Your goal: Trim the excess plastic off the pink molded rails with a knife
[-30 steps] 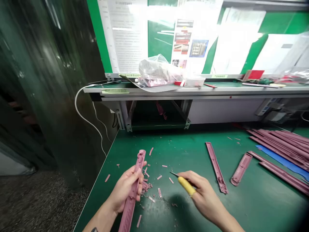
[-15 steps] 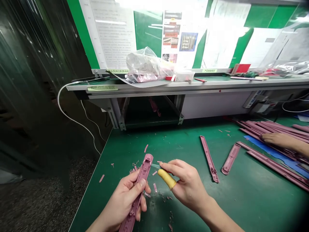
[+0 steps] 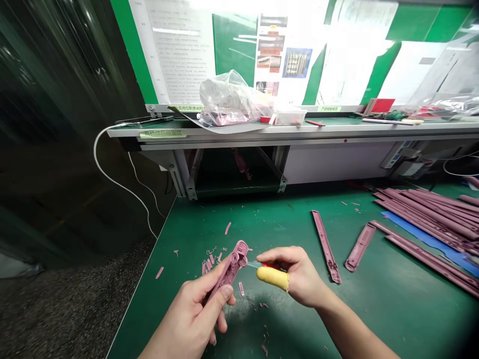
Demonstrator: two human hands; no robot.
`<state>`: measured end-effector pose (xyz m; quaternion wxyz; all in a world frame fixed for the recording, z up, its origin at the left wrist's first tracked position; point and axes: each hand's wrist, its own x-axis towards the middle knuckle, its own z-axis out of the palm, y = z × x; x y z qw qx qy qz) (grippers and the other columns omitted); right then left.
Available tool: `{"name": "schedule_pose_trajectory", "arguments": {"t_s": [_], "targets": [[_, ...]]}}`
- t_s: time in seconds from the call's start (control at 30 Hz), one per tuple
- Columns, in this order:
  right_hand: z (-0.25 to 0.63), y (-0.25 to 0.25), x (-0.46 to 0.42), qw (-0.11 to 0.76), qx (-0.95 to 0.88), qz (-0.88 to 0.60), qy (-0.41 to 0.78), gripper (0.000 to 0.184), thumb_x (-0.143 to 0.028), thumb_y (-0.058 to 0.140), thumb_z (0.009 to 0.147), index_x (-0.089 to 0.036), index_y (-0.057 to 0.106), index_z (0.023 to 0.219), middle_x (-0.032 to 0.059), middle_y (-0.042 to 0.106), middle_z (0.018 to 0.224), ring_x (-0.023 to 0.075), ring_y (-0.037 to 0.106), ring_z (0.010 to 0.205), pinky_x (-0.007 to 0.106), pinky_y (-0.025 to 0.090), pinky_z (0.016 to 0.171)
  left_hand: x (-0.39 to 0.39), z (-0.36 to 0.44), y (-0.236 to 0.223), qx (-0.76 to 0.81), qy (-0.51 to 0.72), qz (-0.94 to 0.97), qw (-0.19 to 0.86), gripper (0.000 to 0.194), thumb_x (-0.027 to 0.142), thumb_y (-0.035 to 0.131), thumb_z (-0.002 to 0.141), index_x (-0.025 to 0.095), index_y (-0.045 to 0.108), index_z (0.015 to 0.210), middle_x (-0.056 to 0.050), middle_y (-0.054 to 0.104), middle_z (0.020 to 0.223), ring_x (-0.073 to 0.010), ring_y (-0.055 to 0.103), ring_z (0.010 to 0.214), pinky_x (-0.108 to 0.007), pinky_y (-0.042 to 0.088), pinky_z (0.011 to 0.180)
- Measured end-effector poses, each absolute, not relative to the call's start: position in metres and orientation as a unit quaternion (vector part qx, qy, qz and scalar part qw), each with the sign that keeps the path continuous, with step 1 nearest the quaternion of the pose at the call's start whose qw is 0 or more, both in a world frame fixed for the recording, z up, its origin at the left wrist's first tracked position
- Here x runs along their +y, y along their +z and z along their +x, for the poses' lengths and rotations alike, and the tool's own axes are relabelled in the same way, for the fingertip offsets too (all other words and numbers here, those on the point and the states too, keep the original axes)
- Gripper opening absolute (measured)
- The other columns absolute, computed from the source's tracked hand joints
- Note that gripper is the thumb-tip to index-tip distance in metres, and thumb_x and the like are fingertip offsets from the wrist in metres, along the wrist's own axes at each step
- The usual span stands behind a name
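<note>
My left hand (image 3: 204,311) is wrapped round a long pink plastic part (image 3: 231,269), its rounded end with small holes pointing up and away from me. Between the thumb and fingers of my right hand (image 3: 295,274) is a small knife (image 3: 263,265) with a bit of red at the grip and a thin bluish blade. The blade's tip is at the right edge of the part's rounded end; whether it touches, I cannot tell. A yellow finger cot (image 3: 273,278) covers my right thumb. Pink plastic scraps (image 3: 211,260) lie on the green tabletop (image 3: 284,329) around the part.
Right of my hands lie a pink strip (image 3: 326,247) and an angled pink piece (image 3: 359,247). A pile of pink strips (image 3: 430,212) rests by a blue sheet (image 3: 426,234) farther right. Above runs a shelf (image 3: 232,141) holding a plastic bag (image 3: 228,99).
The pink part has turned and tilted in my left hand. My right hand has shifted right with the knife, showing its red part. Another person's hand has left the pile at right.
</note>
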<state>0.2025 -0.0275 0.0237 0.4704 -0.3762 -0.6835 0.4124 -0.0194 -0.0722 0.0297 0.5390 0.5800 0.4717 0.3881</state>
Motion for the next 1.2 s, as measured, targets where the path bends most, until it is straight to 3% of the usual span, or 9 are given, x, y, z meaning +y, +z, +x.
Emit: {"name": "schedule_pose_trajectory", "arguments": {"t_s": [0.17,0.33,0.47,0.57,0.67,0.8,1.0,1.1,1.2], "targets": [[0.204,0.042,-0.031,0.339,-0.703,-0.382,0.495,0.017,-0.029,0.064,0.083,-0.017,0.075,0.081,0.0019,0.068,0.071,0.0089,0.054,0.056,0.019,0.045,0.049,-0.071,-0.027,0.030,0.478,0.364,0.607,0.520,0.054,0.043,0.055,0.089,0.029,0.046,0.140,-0.004,0.064,0.080,-0.0136,0.057,0.053,-0.019,0.046,0.041],[0.215,0.027,-0.015,0.223,-0.597,-0.330,0.697,0.030,-0.041,0.067,0.081,-0.012,0.070,0.082,0.0024,0.065,0.061,0.0039,0.041,0.035,0.014,0.025,0.029,-0.070,-0.033,0.026,0.456,0.333,0.658,0.499,0.054,0.043,0.049,0.092,0.029,0.040,0.144,-0.004,0.066,0.084,-0.0140,0.059,0.058,-0.019,0.048,0.045],[0.215,0.002,-0.014,0.261,-0.546,-0.270,0.749,0.047,-0.062,0.061,0.078,-0.016,0.060,0.085,-0.0083,0.047,0.042,0.0042,0.026,0.028,0.017,0.024,0.029,-0.064,-0.042,0.021,0.453,0.322,0.687,0.467,0.052,0.044,0.039,0.097,0.032,0.031,0.147,-0.003,0.068,0.095,-0.0125,0.059,0.060,-0.020,0.050,0.051],[0.205,0.005,-0.026,0.340,-0.618,-0.321,0.633,0.041,-0.060,0.050,0.088,-0.022,0.055,0.101,-0.0064,0.053,0.060,0.0055,0.038,0.043,0.018,0.032,0.043,-0.054,-0.054,0.024,0.455,0.291,0.734,0.411,0.046,0.043,0.036,0.098,0.033,0.041,0.142,-0.003,0.069,0.105,-0.0160,0.064,0.075,-0.026,0.055,0.070],[0.189,0.018,-0.035,0.355,-0.800,-0.372,0.307,0.050,-0.066,0.048,0.087,-0.021,0.060,0.105,0.0012,0.059,0.078,0.0114,0.049,0.065,0.023,0.034,0.057,-0.042,-0.066,0.031,0.428,0.234,0.831,0.268,0.039,0.037,0.047,0.095,0.033,0.053,0.134,-0.002,0.064,0.123,-0.0224,0.061,0.109,-0.034,0.049,0.095],[0.176,0.025,-0.029,0.312,-0.874,-0.372,-0.014,0.065,-0.076,0.036,0.082,-0.016,0.062,0.084,0.0018,0.057,0.067,0.0132,0.046,0.060,0.025,0.023,0.052,-0.030,-0.075,0.045,0.329,0.191,0.924,0.029,0.040,0.022,0.047,0.094,0.026,0.053,0.133,-0.005,0.063,0.125,-0.0238,0.062,0.108,-0.037,0.053,0.088],[0.176,0.033,-0.022,0.245,-0.902,-0.321,-0.152,0.043,-0.047,0.037,0.099,-0.017,0.054,0.073,-0.0004,0.051,0.063,0.0123,0.036,0.055,0.028,0.014,0.051,-0.032,-0.082,0.075,0.234,0.136,0.938,-0.218,0.049,0.001,0.038,0.087,0.015,0.051,0.132,-0.011,0.065,0.121,-0.0323,0.060,0.110,-0.051,0.050,0.090],[0.178,0.038,-0.024,0.257,-0.905,-0.297,-0.166,0.038,-0.040,0.041,0.099,-0.017,0.052,0.071,-0.0014,0.049,0.062,0.0120,0.033,0.055,0.028,0.016,0.052,-0.037,-0.082,0.082,0.240,0.148,0.940,-0.194,0.045,0.004,0.039,0.090,0.015,0.051,0.131,-0.011,0.066,0.117,-0.0287,0.063,0.103,-0.045,0.054,0.085],[0.177,0.040,-0.029,0.296,-0.891,-0.296,-0.179,0.041,-0.040,0.039,0.099,-0.016,0.052,0.069,-0.0016,0.047,0.060,0.0120,0.030,0.054,0.028,0.017,0.052,-0.043,-0.079,0.076,0.262,0.198,0.941,-0.084,0.044,0.013,0.045,0.092,0.020,0.046,0.136,-0.008,0.066,0.118,-0.0219,0.065,0.100,-0.033,0.055,0.082]]}}
